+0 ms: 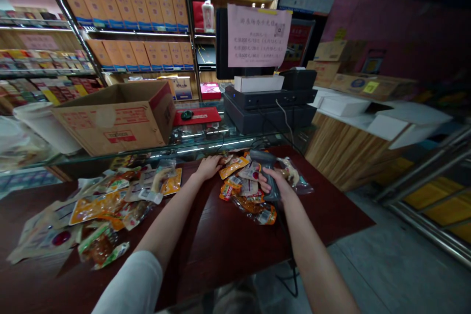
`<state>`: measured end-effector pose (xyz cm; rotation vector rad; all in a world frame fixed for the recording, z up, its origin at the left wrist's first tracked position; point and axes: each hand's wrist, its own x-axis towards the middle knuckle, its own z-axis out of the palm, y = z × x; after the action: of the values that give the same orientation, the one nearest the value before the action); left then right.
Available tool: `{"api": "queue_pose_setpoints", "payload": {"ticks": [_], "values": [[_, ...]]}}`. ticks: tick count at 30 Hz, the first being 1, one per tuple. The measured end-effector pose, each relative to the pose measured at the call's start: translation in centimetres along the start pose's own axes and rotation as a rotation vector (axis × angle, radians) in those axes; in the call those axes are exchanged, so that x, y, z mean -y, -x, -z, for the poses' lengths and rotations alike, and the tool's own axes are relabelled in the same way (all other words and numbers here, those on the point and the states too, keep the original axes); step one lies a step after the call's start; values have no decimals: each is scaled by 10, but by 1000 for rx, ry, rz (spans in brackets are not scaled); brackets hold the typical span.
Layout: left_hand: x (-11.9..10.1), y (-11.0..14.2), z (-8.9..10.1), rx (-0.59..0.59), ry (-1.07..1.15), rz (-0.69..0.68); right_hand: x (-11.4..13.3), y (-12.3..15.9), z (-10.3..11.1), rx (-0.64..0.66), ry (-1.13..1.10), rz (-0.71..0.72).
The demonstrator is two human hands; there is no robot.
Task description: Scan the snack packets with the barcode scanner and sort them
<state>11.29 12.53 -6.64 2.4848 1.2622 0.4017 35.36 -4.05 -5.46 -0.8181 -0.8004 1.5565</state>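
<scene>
My right hand [274, 183] is wrapped round the handle of a dark barcode scanner [271, 191], its head pointing forward and left above a pile of packaged snacks [246, 187]. At the far left side of that pile lies my left hand [210, 167], its fingertips on or beside a snack packet [228, 159]; whether they grip it I cannot make out. An orange snack packet [234, 168] lies just right of those fingers. Beyond the scanner is a clear vacuum-packed bag [294, 176]. A second, wider spread of snack packets [99, 206] covers the left of the dark red table [206, 255].
Behind the table a glass counter [198, 146] carries an open cardboard box [114, 120], a mouse [187, 115] on a red mat and a monitor [222, 44] with a paper sign. A cable hangs from the scanner past the table's front edge.
</scene>
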Motion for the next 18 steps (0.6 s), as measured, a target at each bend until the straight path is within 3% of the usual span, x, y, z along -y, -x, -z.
{"api": "queue_pose_setpoints", "payload": {"ticks": [3,5,10,14,18], "values": [[5,4,5,-80,276,4,-1,0,-1,-4,2,0],[4,14,12,-125,590,-9,-1,1,-2,5,14,11],[-3,71,41,-65,1387,11,2,7,-24,55,76,13],[1,114,56,-72,1530,60,3,11,-66,144,154,-47],[16,133,57,-169,1578,83,-10,2,-107,273,153,-66]]}}
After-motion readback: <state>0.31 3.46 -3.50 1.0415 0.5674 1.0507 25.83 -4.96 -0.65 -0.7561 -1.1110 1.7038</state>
